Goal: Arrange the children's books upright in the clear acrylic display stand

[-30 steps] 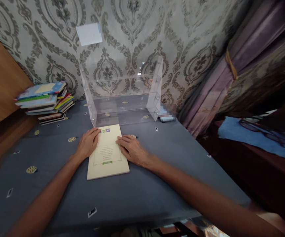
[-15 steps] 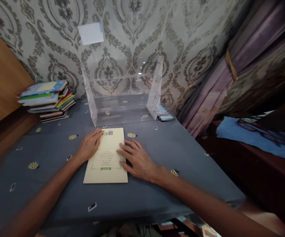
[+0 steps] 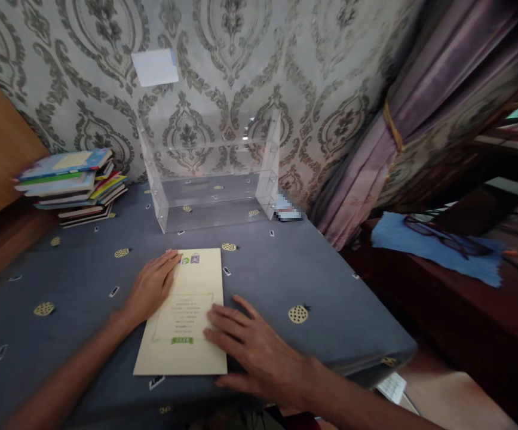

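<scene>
A pale cream booklet (image 3: 187,355) with a framed block of text, a green banner and a QR code lies flat on the table near its front edge. My left hand (image 3: 153,285) rests along the booklet's upper left side, fingers stretched out over its corner. On the right side, my right hand (image 3: 259,352) has its fingertips on the cover, with the fingers spread and the thumb beside the lower right corner. Neither hand is wrapped around anything.
Beyond the booklet stands a clear acrylic rack (image 3: 209,179) against the patterned wall. A stack of books (image 3: 70,182) sits at the back left. The table (image 3: 263,280) has a blue-grey cloth. Glasses (image 3: 447,236) lie on a blue cloth (image 3: 384,230) to the right.
The booklet has shifted toward me, closer to the table's front edge, with both hands on it. My right hand has moved down along its right side. The camera view has turned slightly right.
</scene>
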A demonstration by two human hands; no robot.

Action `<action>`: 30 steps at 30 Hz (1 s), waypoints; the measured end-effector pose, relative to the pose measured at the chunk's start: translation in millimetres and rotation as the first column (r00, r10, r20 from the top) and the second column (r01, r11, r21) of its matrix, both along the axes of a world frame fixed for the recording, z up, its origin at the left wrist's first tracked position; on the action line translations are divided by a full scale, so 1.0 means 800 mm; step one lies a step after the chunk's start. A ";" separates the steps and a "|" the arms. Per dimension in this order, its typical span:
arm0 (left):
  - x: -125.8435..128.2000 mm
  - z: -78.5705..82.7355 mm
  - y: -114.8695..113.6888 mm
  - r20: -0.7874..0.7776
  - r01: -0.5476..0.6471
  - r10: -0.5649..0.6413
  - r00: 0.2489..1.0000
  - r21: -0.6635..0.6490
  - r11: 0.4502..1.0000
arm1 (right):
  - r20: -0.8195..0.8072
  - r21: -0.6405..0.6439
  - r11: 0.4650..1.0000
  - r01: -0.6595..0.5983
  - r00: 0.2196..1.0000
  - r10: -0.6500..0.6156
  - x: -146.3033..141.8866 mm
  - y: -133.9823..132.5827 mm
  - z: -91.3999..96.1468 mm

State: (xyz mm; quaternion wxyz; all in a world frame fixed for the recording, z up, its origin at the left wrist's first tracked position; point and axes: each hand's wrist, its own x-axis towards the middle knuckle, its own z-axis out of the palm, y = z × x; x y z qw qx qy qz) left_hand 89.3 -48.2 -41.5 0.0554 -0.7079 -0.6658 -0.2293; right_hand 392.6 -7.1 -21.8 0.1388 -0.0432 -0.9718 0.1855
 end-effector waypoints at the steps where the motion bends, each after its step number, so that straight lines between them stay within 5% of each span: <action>1: 0.003 -0.001 -0.005 0.001 0.003 -0.003 1.000 0.006 1.000 | -0.008 0.014 1.000 -0.014 1.000 0.014 0.003 -0.006 0.002; 4: 0.009 -0.004 -0.019 0.015 0.023 -0.024 1.000 0.023 0.999 | -0.038 0.099 0.993 -0.063 0.997 0.067 0.010 -0.025 -0.003; 12: 0.024 -0.007 -0.047 0.008 0.077 -0.078 0.997 0.073 0.994 | -0.332 0.248 0.966 0.073 0.943 0.013 0.004 -0.060 -0.066; 17: 0.033 0.001 -0.057 0.064 0.111 -0.114 0.991 0.059 0.992 | -0.296 0.201 0.979 -0.039 0.950 0.099 0.003 -0.053 -0.018; 21: 0.024 0.027 -0.055 0.309 0.108 -0.072 0.948 -0.101 0.989 | -0.332 0.078 0.986 -0.147 0.929 0.165 -0.006 -0.036 0.043; 23: 0.015 0.039 -0.049 0.499 0.120 0.007 0.867 -0.223 0.967 | -0.419 -0.053 0.988 -0.146 0.901 0.111 -0.017 -0.022 0.069; 26: 0.002 0.043 -0.035 0.763 0.096 0.131 0.633 -0.245 0.965 | -0.511 -0.261 0.965 0.021 0.845 -0.156 -0.039 0.011 0.099; 30: 0.005 0.034 -0.012 0.933 0.033 0.045 0.358 -0.060 0.998 | -0.523 -0.582 0.799 0.153 0.682 -0.512 -0.073 0.066 0.114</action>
